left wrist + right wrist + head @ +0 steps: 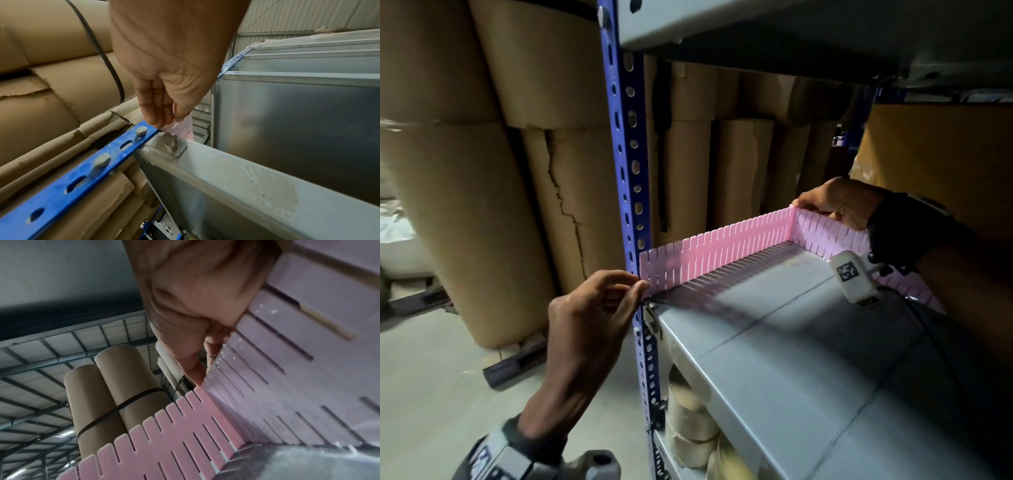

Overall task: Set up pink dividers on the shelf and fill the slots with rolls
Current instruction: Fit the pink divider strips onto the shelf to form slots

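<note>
A long pink slotted divider [722, 250] stands on edge along the left side of the grey shelf [774, 359]. A second pink divider [835, 236] meets it at the far corner and runs right, partly hidden behind my right forearm. My left hand [642, 286] pinches the near end of the long divider [180, 128] beside the blue post; the left wrist view shows the hand [172, 120] at that end. My right hand [811, 207] grips the top edge at the corner joint. In the right wrist view the hand [205, 368] holds the second divider [287, 353] where it crosses the first divider [185, 426].
A blue perforated post [631, 171] stands at the shelf's near-left corner. Tall cardboard tubes [465, 205] crowd the space behind and to the left. Brown tape rolls [691, 421] sit on the level below. Another shelf [756, 24] hangs close overhead. A black cable [935, 339] trails across the shelf.
</note>
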The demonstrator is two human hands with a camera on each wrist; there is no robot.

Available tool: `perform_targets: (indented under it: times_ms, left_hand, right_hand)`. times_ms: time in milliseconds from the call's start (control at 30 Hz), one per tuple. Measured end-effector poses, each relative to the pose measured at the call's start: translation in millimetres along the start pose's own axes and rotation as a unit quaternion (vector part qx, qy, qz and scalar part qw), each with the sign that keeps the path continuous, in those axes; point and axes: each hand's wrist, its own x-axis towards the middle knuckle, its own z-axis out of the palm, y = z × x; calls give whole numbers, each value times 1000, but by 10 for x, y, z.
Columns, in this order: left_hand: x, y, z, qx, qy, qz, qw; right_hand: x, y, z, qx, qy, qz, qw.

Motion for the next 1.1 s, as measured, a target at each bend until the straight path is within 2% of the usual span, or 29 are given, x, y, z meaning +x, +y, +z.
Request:
perform_targets:
  times_ms: [100, 167, 433, 533, 667, 800, 900, 1100]
  left_hand:
    - [-7, 83, -3, 1, 5, -9, 1000]
    - [-6, 64, -3, -12, 0, -45, 999]
    - [23, 8, -6, -84, -3, -92, 992]
    - [25, 1, -5, -67, -6, -61, 996]
    - [49, 45, -10, -36, 11, 6, 999]
    - [108, 59, -17, 56, -27, 83, 995]
    - [150, 73, -29, 92, -38, 96, 990]
    - [156, 45, -23, 102, -39, 103, 989]
  right_hand:
    - [1, 36, -71, 6, 12, -22, 1000]
    - [-13, 16, -98, 6, 21, -27, 999]
    - [-5, -81, 16, -52, 61, -16, 997]
    - [2, -89, 31, -69, 60, 14, 996]
    - [-21, -138, 19, -63, 37, 18, 997]
    - [-85, -175, 32, -45, 19, 20, 999]
    - [-98, -165, 33, -51, 30, 16, 998]
    - [-87, -160, 36, -66, 35, 19, 997]
